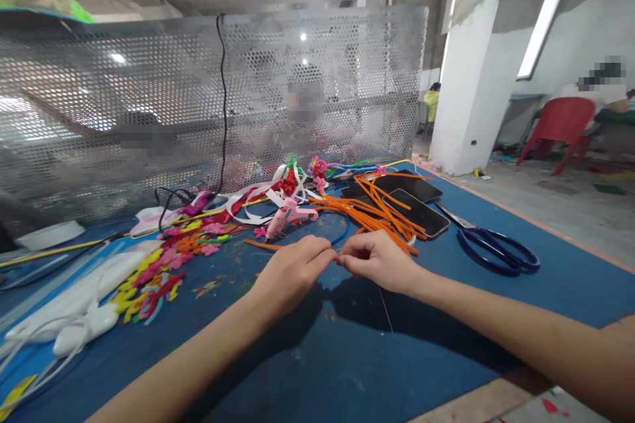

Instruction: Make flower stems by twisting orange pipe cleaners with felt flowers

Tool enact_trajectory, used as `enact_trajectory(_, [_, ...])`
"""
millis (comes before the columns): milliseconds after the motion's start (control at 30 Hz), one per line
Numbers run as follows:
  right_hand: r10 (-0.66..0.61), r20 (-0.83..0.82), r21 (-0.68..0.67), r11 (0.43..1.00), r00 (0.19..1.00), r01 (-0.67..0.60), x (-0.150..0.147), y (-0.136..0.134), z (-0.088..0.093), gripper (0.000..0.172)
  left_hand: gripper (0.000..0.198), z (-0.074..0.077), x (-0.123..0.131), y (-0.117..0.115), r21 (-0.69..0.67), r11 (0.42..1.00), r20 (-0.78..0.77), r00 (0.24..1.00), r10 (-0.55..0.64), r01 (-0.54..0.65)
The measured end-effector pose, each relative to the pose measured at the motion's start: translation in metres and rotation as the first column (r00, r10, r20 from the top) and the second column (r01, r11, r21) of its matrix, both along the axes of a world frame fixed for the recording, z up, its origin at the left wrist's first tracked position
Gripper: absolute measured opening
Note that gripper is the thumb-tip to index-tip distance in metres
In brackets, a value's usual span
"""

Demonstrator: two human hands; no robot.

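Observation:
Both of my hands meet over the blue table mat (317,370), fingertips almost touching. My left hand (295,271) is closed in a pinch, and a short bit of orange pipe cleaner (338,259) shows at its fingertips. From the other side my right hand (380,261) pinches the same small bit between thumb and forefinger; most of it is hidden. Just beyond lies a loose pile of orange pipe cleaners (357,211). A pink glue gun (290,217) rests behind my left hand. Below my right hand runs a thin pale strand (385,310).
Blue-handled scissors (496,252) and a phone (419,213) lie to the right. Colourful fuzzy pieces (153,277) and a white power strip (84,291) with cables are at left. A perforated metal screen (258,92) stands behind; a red chair (560,122) is farther right.

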State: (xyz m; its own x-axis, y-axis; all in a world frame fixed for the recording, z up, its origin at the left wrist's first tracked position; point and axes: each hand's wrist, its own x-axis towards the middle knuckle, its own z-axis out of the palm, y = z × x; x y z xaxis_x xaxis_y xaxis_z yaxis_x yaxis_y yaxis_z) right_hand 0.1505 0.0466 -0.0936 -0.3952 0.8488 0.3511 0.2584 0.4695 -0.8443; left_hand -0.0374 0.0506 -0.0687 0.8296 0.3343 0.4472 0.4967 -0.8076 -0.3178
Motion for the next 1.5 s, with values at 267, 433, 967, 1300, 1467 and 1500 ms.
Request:
enact_trajectory(267, [0.069, -0.036, -0.051, 0.996, 0.997, -0.071, -0.001, 0.001, 0.000, 0.014, 0.024, 0.004, -0.010, 0.005, -0.030, 0.986, 0.018, 0.987, -0.162, 0.162])
enact_trajectory(433, [0.036, -0.020, 0.011, 0.999, 0.999, -0.035, 0.002, 0.002, 0.001, 0.015, 0.026, 0.003, -0.001, 0.005, -0.288, 0.949, 0.238, 0.969, -0.060, 0.129])
enact_trajectory(967, [0.021, -0.136, -0.146, 0.988, 0.990, -0.041, 0.000, 0.003, 0.002, 0.012, 0.009, 0.005, 0.013, -0.004, -0.633, 0.757, 0.581, 0.744, 0.329, 0.161])
enact_trajectory(1300, [-0.004, -0.081, -0.071, 0.997, 0.997, -0.002, 0.003, 0.005, 0.000, 0.014, 0.020, -0.002, 0.005, 0.001, 0.009, 1.000, 0.111, 0.994, -0.023, 0.022])
enact_trajectory(1467, [0.015, -0.067, -0.056, 0.998, 0.998, -0.018, 0.002, 0.004, -0.001, 0.016, 0.025, 0.004, 0.000, 0.002, 0.040, 0.998, -0.047, 0.998, -0.042, 0.043])
enact_trajectory(1500, [0.024, -0.069, -0.057, 0.998, 0.997, -0.028, 0.001, 0.004, -0.001, 0.016, 0.026, 0.005, -0.002, 0.002, 0.047, 0.997, -0.061, 0.997, -0.050, 0.053])
